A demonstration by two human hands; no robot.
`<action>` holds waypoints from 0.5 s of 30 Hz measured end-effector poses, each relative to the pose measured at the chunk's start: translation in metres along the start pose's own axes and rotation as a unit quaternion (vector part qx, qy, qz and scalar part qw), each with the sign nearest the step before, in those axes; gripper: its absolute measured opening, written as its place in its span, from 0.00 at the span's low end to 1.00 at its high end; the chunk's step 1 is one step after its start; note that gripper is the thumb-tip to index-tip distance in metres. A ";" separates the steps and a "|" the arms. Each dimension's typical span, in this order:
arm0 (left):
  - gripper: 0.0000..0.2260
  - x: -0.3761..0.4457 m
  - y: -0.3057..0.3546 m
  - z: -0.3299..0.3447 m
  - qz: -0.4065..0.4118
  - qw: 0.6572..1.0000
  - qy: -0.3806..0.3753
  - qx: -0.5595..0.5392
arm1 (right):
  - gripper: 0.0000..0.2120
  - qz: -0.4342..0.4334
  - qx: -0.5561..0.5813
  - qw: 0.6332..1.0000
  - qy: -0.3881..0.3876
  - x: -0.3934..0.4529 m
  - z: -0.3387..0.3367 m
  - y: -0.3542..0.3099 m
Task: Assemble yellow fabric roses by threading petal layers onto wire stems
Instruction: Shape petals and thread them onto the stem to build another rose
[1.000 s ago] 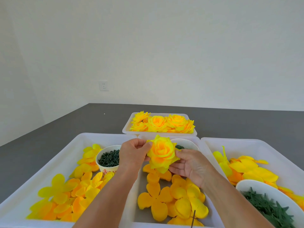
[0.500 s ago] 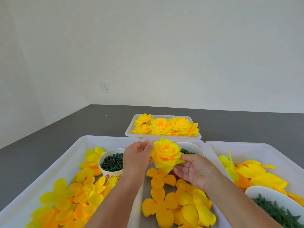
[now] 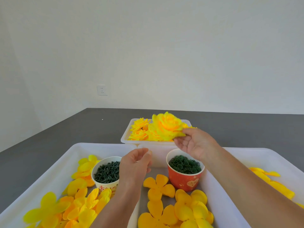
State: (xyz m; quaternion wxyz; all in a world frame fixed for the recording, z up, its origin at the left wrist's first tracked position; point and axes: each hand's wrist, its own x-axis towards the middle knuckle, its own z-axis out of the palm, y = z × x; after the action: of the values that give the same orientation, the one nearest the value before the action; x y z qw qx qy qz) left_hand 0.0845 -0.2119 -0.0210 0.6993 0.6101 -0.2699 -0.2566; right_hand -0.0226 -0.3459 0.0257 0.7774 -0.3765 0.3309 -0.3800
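The right grip (image 3: 191, 143) pinches the finished rose (image 3: 166, 126) by one outer petal over the far tray (image 3: 126, 137), left grip (image 3: 136, 163) loosely curled, empty; that petal could slip, dropping the rose short.

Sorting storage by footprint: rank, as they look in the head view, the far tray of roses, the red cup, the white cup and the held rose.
1. far tray
2. held rose
3. red cup and white cup: alike, hand hides part of the white cup.
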 end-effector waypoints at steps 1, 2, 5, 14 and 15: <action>0.04 0.001 -0.001 0.001 0.001 1.000 -0.001 0.011 | 0.07 -0.008 0.008 1.000 0.003 0.011 0.005 -0.007; 0.04 0.002 -0.002 0.002 0.001 1.000 -0.003 0.021 | 0.07 -0.016 0.017 1.000 0.006 0.024 0.010 -0.014; 0.05 0.004 -0.006 0.005 0.002 0.999 -0.013 0.050 | 0.04 -0.037 0.031 0.999 0.015 0.061 0.023 -0.026; 0.08 0.016 -0.009 0.019 0.002 0.995 0.001 0.104 | 0.17 -0.037 0.024 0.996 0.083 0.122 0.021 -0.023; 0.08 0.017 -0.010 0.020 0.001 0.994 0.001 0.108 | 0.17 -0.036 0.019 0.995 0.087 0.126 0.020 -0.023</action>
State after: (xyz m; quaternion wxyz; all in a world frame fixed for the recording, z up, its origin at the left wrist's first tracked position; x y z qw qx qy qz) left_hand 0.0827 -0.2386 -0.0276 0.6302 0.6818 -0.2960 -0.2244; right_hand 0.0469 -0.4547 0.0262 0.7384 -0.3390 0.3760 -0.4455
